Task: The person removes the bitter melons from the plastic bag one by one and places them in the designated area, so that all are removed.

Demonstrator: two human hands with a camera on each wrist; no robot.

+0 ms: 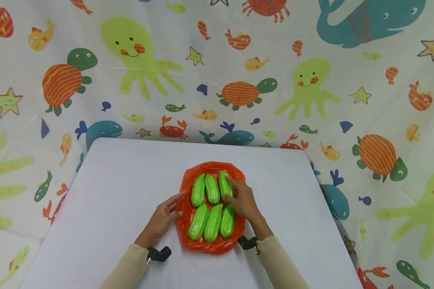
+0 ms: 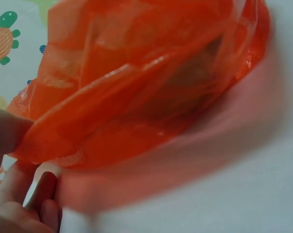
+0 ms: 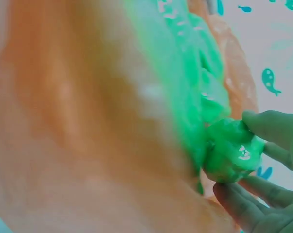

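Note:
Several shiny, bright green zucchini-like vegetables lie in two rows on a round tray lined with red plastic. My right hand holds the far-right zucchini, thumb on one side and fingers on the other. In the right wrist view, the fingers grip the end of this zucchini. At the tray's left side, my left hand pinches the edge of the red plastic. The left wrist view shows the thumb over a fold of the red plastic and the other fingers below it.
The tray stands on a white-covered table. Behind and beside it hangs a curtain printed with sea animals. A dark wrist camera is strapped on the left wrist, and another wrist camera on the right.

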